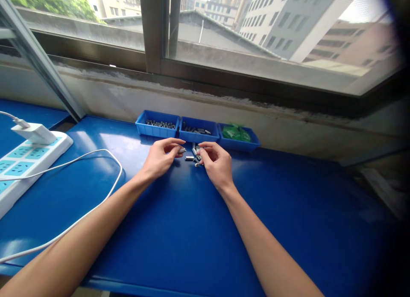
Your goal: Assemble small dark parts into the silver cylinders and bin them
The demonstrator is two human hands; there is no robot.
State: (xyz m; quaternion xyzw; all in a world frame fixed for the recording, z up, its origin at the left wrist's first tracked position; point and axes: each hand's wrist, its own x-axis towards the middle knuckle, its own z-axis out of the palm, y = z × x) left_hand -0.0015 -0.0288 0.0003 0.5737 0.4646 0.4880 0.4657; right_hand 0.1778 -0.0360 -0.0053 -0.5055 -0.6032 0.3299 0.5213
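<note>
Between thumb and fingers, my left hand (162,157) pinches a small silver metal cylinder (182,150). My right hand (216,160) is at the right side of a little heap of loose metal cylinders (194,151) on the blue table; its fingers are closed at the heap, and whether they grip a piece is hidden. One silver cylinder (189,158) lies on its side between the two hands. Just behind the hands stand a blue bin with small metal parts (160,124) and a middle blue bin (199,137) with darker cylindrical parts.
A third blue bin (255,144) at the right holds green plastic bags (236,132). At the left lie a white power strip (38,162) with a plugged-in charger (37,133) and a white cable (120,164) looping near my left forearm. Behind the bins rise a wall and window.
</note>
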